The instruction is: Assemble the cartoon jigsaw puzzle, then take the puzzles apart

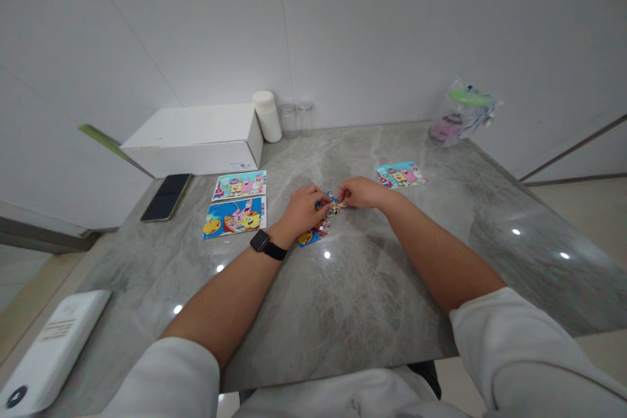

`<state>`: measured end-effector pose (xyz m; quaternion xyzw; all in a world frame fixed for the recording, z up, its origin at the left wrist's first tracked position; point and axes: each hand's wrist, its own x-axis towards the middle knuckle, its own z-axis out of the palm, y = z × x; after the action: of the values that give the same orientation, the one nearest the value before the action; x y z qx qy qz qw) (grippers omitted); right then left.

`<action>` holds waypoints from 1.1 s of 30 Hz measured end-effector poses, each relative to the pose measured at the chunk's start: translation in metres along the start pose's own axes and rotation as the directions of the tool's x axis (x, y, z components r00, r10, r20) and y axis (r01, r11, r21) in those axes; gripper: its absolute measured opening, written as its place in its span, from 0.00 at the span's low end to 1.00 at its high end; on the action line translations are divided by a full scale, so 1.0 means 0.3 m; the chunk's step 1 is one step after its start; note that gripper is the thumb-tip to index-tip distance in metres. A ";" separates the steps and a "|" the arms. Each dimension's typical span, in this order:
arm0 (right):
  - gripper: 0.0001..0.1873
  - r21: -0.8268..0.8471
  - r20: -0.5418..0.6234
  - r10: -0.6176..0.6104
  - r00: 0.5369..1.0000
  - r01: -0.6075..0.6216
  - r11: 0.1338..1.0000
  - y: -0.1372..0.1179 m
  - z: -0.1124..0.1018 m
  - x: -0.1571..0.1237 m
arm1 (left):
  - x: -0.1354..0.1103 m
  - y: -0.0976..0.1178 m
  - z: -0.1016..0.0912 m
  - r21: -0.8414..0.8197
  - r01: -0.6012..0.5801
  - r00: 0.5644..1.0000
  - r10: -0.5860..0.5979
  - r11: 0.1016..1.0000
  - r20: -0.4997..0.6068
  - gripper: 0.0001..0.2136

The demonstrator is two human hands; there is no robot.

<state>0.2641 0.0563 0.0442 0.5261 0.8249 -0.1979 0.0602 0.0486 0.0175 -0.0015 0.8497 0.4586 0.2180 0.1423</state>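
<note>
On the grey marbled table, a small colourful cartoon card (308, 238), mostly blue, lies partly covered by my hands. My left hand (304, 210), with a black watch on the wrist, rests over it, thumb and fingers bent onto its upper part. Close by on the right, my right hand (360, 194) is closed in a pinch at the card's right edge. A tiny pale bit shows at those fingertips, too small to name. Left of my hands lie a light-blue cartoon card (239, 185) and a darker blue one (235, 217). Another cartoon card (401, 174) lies beyond my right hand.
A white box (196, 134), a white bottle (267, 117) and two clear glass jars (296, 120) stand along the wall. A phone (166, 197) lies at the left edge, a white device (53, 346) nearer me. A plastic-wrapped cup (458, 119) stands at the back right.
</note>
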 end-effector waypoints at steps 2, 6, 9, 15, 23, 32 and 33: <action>0.11 -0.008 -0.028 0.013 1.000 -0.014 1.000 0.000 -0.002 0.001 | 0.000 0.001 0.001 0.001 0.004 1.000 -0.004 1.000 -0.008 0.09; 0.12 0.167 -0.068 -0.050 0.996 0.060 0.984 -0.004 -0.007 0.004 | 0.005 -0.005 0.012 -0.048 0.031 0.999 -0.033 0.998 -0.039 0.10; 0.12 0.326 -0.074 -0.115 0.991 0.133 0.936 -0.011 -0.008 0.005 | 0.013 -0.012 0.019 -0.135 0.041 0.997 -0.050 0.990 -0.061 0.10; 0.13 0.360 -0.185 -0.042 0.982 0.108 0.927 -0.018 -0.004 0.011 | 0.022 -0.026 0.020 -0.149 0.096 0.989 -0.111 0.984 -0.097 0.08; 0.13 0.095 -0.208 0.028 0.978 -0.008 0.995 0.022 0.008 0.028 | 0.032 -0.100 -0.008 -0.032 0.167 0.984 -0.169 0.985 -0.050 0.15; 0.14 -0.046 -0.254 -0.026 0.967 0.014 0.999 0.021 0.033 0.041 | 0.031 -0.159 -0.042 0.027 0.288 0.949 -0.281 0.957 -0.142 0.11; 0.13 -0.028 -0.252 -0.055 0.966 0.050 0.998 0.004 0.036 0.037 | 0.033 -0.165 -0.055 0.022 0.301 0.942 -0.294 0.953 -0.159 0.11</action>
<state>0.2592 0.0619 0.0305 0.5244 0.8415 -0.1219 -0.0452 0.0098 0.0532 -0.0066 0.7544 0.5962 0.2480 0.1182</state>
